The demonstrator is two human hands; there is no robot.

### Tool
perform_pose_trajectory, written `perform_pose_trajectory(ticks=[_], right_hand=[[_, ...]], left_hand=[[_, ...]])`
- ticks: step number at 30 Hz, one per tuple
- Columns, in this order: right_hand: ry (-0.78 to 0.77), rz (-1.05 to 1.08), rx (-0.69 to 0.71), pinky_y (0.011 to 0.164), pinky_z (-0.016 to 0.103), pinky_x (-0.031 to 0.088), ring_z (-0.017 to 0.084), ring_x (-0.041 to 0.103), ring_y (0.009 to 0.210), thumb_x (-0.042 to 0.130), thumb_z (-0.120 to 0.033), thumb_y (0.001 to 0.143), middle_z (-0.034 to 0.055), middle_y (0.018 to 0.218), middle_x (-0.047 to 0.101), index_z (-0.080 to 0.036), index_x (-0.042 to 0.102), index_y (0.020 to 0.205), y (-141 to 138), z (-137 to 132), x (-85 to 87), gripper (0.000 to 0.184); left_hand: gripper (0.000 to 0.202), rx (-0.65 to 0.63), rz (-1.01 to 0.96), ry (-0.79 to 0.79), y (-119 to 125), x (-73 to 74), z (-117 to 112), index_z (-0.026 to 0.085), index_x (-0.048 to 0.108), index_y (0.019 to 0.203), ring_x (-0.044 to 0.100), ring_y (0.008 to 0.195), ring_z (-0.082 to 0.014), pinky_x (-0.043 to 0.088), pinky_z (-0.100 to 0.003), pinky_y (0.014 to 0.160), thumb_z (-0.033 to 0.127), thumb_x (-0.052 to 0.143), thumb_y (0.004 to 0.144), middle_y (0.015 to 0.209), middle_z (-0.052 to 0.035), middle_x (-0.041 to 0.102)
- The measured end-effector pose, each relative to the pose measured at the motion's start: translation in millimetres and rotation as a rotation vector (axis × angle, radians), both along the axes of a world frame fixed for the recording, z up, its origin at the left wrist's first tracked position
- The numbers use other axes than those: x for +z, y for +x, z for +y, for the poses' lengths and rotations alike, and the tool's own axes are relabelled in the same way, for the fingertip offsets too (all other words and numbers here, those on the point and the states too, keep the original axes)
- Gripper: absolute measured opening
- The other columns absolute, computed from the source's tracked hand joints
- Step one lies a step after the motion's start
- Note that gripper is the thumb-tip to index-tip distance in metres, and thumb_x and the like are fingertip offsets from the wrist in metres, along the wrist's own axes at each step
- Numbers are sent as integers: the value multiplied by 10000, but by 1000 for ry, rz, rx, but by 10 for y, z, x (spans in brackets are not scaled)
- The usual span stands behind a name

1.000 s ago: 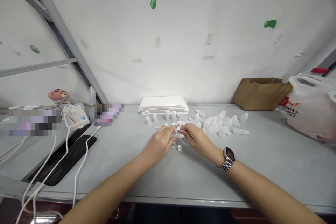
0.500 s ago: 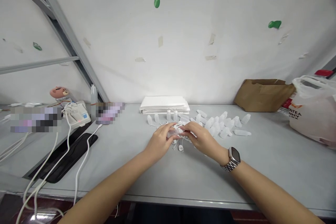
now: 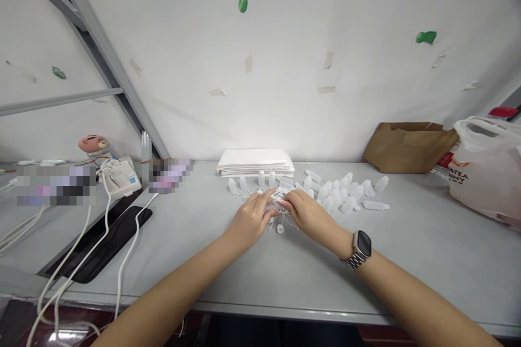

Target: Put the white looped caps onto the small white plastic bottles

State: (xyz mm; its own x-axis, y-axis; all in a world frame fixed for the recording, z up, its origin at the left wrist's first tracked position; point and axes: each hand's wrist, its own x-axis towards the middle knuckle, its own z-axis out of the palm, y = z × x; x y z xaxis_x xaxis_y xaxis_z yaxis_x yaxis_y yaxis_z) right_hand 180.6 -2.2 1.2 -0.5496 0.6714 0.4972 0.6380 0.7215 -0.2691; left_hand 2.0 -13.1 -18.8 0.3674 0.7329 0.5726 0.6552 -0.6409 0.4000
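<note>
My left hand [image 3: 253, 216] is closed around a small translucent squeeze bottle [image 3: 269, 205], which lies tilted on its side between my hands. The thumb and fingers of my right hand [image 3: 302, 209] pinch the white cap at the bottle's right end, mostly covering it. Below my fingertips a loose white cap [image 3: 280, 229] with a thin strap rests on the table, among more caps partly hidden by my hands. To the right spreads a pile of similar translucent bottles [image 3: 336, 195]. A few bottles [image 3: 261, 178] stand upright behind my hands.
A stack of white sheets [image 3: 256, 158] lies against the wall. At the right are a brown paper bag [image 3: 407, 149] and a white plastic bag [image 3: 484, 179]. On the left, a black tray-like object [image 3: 109, 244], white cables [image 3: 126, 260] and a white box [image 3: 122, 179] occupy the grey table [image 3: 309, 282].
My right fingers have closed in on the bottle's end, covering the white cap that showed more before. My left hand has barely shifted.
</note>
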Motion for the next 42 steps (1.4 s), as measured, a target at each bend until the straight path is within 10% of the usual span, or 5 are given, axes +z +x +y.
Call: perform_pose_trajectory(ticks=[12,23,33,42], right_hand=[[1,-124,120,574,273,355,154,422,654,325,-134,883,47,728,486,-169,449,778,68,37,35,166],[-1146,512,183,416,223,206,71,261,395,279,-494,881,-60,437,349,-191,370,591,-67,-9,79,430],[-153,-49,9,550,273,347,153,466,607,303,-290,918,36,693,530,-186,453,750,0,-7,25,247],[-671,288,23,500,252,335,107,397,485,278,-426,906,-38,531,429,-203,356,625,-95,-33,-5,366]], left_hand=[[373,-15,55,57,-23,22,-10,170,401,1226,570,896,-167,502,-297,755,230,449,861,909,-68,609],[460,58,308,481,-50,-13,-17,121,327,1295,574,798,-176,491,-281,658,97,429,847,826,-72,633],[472,85,-56,-165,14,25,-23,231,410,1221,544,1025,-193,448,-361,875,245,578,780,953,-30,655],[406,49,242,264,-20,-38,-57,140,347,1272,550,804,-190,477,-314,693,186,408,873,838,-71,619]])
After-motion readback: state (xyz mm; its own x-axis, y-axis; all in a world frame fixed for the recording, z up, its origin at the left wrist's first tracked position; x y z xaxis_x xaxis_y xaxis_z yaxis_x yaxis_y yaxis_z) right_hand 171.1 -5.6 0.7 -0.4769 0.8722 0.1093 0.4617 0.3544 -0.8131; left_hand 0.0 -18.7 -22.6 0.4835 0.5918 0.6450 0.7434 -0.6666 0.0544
